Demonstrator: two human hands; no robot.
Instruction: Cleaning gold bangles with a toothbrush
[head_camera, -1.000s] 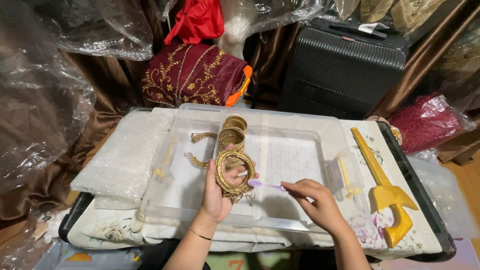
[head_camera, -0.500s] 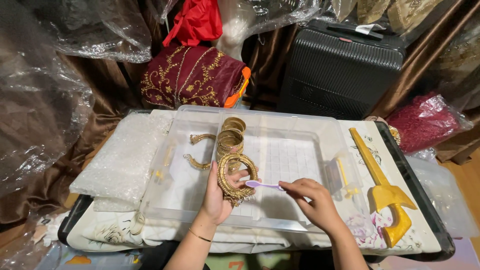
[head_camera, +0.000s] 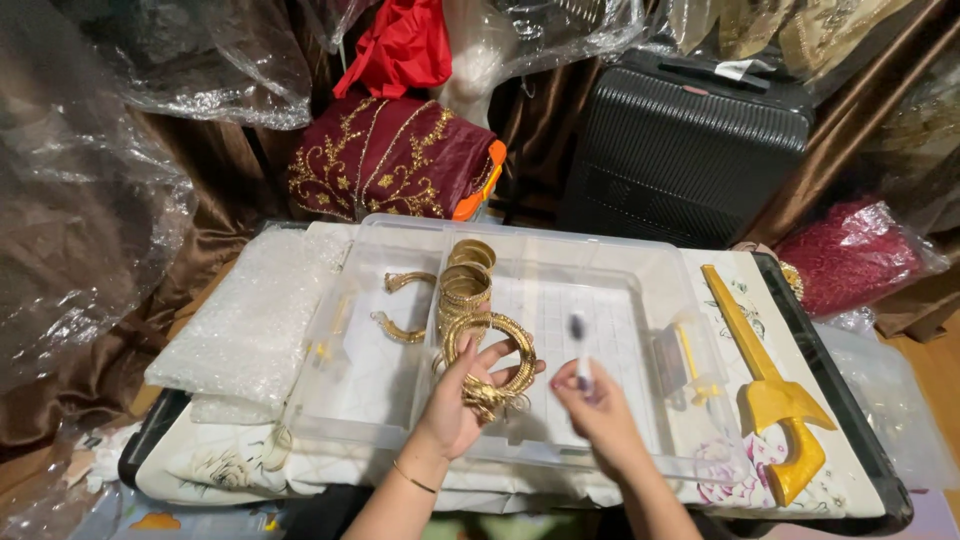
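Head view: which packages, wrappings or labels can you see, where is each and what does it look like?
Clear plastic tray: centre, rectangular, holding gold bangles.
Bubble wrap: left of the tray, folded, whitish.
Red bag: right, clear plastic over crimson cloth.
Label: on the black suitcase, small, white.

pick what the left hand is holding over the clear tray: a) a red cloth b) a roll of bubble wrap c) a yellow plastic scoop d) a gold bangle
d: the left hand grips a gold bangle above the clear tray, while the right hand holds a small brush upright beside it; the yellow scoop lies untouched to the right.
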